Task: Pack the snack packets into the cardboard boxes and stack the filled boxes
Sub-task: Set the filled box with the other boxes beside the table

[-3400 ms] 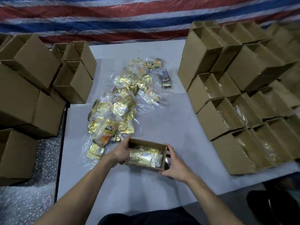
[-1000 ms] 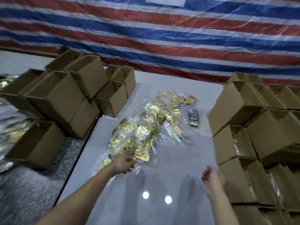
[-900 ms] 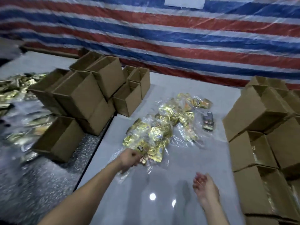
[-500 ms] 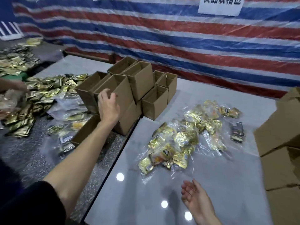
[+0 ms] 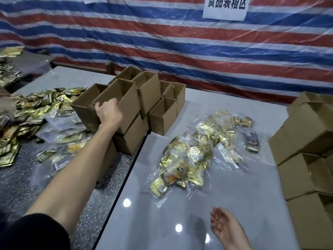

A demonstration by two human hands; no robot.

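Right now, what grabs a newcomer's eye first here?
The red, white and blue striped tarp fills the back. At centre lies a heap of gold foil snack packets in clear bags. At left, the left hand grips the rim of an open brown cardboard box atop a stack; the right hand is open, palm up, bottom right.

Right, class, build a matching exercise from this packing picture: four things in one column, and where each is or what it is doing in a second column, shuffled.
Column 1
1. left hand
2. right hand
3. central pile of gold snack packets
4. white sign

Column 2
A. fixed on the striped tarpaulin
B. lies on the smooth grey table
C. grips the rim of an open cardboard box
D. open, holding nothing

Pairs: 1-C, 2-D, 3-B, 4-A
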